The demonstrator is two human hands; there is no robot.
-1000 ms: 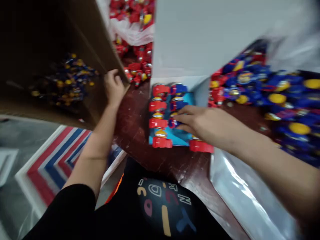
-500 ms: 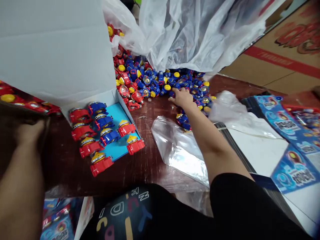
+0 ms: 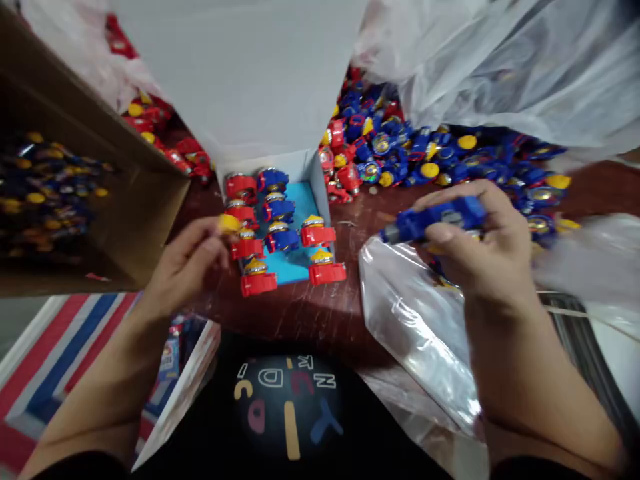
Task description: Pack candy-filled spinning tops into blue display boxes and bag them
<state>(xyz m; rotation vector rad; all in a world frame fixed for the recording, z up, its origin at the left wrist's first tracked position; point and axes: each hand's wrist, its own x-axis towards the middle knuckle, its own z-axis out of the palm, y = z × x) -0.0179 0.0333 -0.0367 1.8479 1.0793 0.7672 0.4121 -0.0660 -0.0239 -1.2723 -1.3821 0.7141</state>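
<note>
My right hand grips a blue toy between thumb and fingers, above the right side of the table. A small yellow piece is pinched in my left hand, just left of the open box. That white box has a blue insert and a raised lid. Several red toys and blue toys, with yellow and silver tops, stand in rows in it. Part of the insert shows bare between the rows.
Behind the box lies a pile of blue and red toys under translucent plastic sheeting. A cardboard box of small pieces stands at left. Clear plastic bags lie on the dark red table, with strapped stacked cards at right.
My left hand has come out of the cardboard box with a yellow piece. My right hand has left the pile and now holds a blue toy nearer me. The view has turned left.
</note>
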